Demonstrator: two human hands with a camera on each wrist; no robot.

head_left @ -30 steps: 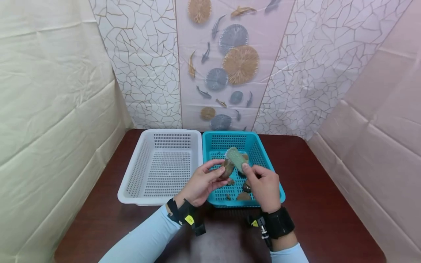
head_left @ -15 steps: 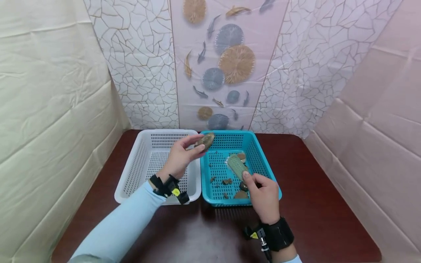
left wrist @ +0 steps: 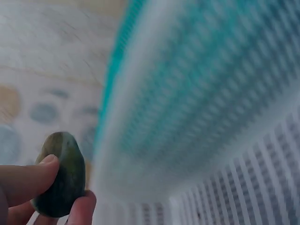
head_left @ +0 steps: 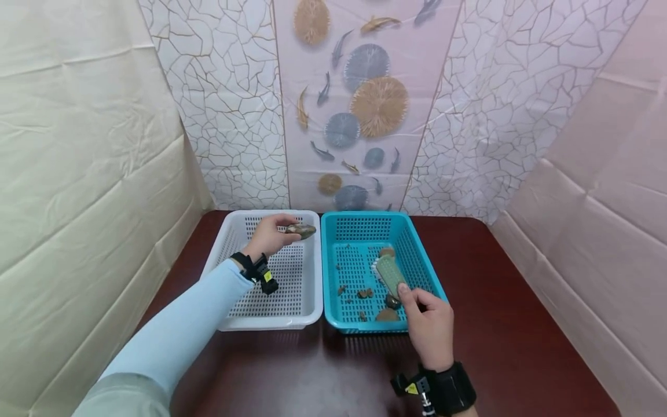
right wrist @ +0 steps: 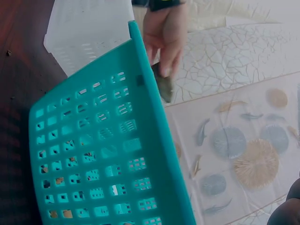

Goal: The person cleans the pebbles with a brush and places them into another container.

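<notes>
pale-blue left sleeve [head_left: 177, 315] | grey upper sleeve [head_left: 125, 394] | black wrist straps [head_left: 454, 389] | yellow tags [head_left: 411, 388] | silver connector [head_left: 427, 403]

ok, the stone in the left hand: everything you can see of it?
The stone is a smooth-looking, elongated oval, dark green to brown with paler patches, and a slight sheen. No separate parts show; thumb and fingers cover some of its surface. The left hand pinches it, thumb on one face, fingers opposite. In the head view it lies roughly sideways over the white basket, near the rim beside the teal basket. Only that hand visibly touches it.
</notes>
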